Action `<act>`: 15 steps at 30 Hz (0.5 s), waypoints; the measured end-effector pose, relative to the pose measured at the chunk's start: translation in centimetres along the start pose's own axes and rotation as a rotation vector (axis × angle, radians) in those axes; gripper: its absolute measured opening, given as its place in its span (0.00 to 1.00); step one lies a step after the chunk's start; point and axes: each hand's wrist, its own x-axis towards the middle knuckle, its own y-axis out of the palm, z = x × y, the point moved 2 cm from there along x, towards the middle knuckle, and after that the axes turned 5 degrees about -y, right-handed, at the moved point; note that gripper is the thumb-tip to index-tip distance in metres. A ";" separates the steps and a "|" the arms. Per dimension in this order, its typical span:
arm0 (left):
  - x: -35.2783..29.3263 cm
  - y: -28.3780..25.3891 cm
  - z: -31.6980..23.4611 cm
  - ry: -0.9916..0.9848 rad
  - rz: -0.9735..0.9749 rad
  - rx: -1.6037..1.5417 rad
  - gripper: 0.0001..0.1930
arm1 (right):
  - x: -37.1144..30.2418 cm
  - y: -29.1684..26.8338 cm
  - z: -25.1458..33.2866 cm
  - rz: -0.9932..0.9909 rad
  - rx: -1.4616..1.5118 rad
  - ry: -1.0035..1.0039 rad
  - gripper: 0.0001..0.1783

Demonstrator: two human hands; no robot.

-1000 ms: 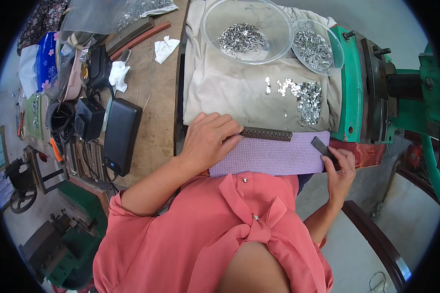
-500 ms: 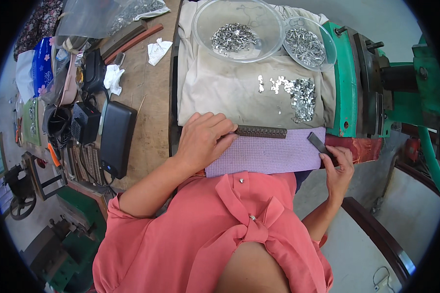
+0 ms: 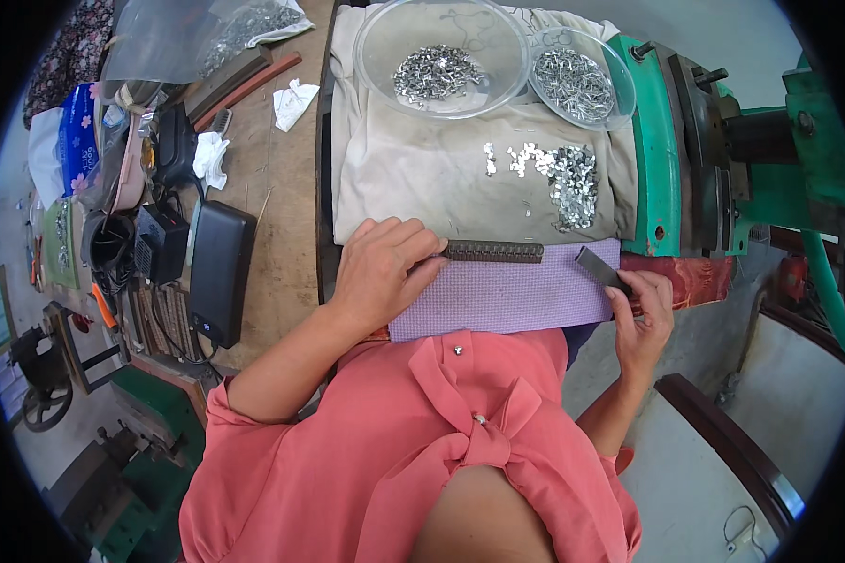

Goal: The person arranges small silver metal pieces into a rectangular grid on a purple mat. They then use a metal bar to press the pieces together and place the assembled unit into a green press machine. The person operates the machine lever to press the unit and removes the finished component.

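My left hand (image 3: 386, 267) grips the left end of a dark notched metal bar (image 3: 494, 251) between thumb and fingers. The bar lies level along the far edge of a purple woven mat (image 3: 498, 293). Off to the right, my right hand (image 3: 646, 308) pinches a short dark flat bar (image 3: 602, 270), tilted with its free end up and to the left over the mat. The two bars are apart. Beyond the mat, a pile of small silvery flat pieces (image 3: 573, 188) lies on a beige cloth (image 3: 413, 178).
At the back stand a large clear bowl (image 3: 361, 66) of small metal parts and a smaller clear bowl (image 3: 573, 84) of metal pins. A green machine (image 3: 655, 150) borders the right side. On the left, a wooden bench (image 3: 286, 188) carries a black box (image 3: 223, 267) and crumpled tissues.
The flat bar in my right hand has shifted slightly left, toward the notched bar. My left hand keeps its hold. The whole view has shifted a little.
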 end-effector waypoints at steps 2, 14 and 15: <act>0.0 0.0 -0.1 0.004 -0.003 0.002 0.09 | 0.3 0.4 0.4 0.006 -0.008 -0.076 0.16; 0.2 -0.3 0.2 -0.143 0.076 -0.137 0.09 | 4.2 4.2 5.4 0.139 0.044 -0.452 0.16; 0.3 -0.4 0.2 -0.181 0.099 -0.175 0.09 | 4.5 4.6 5.7 0.147 0.048 -0.475 0.16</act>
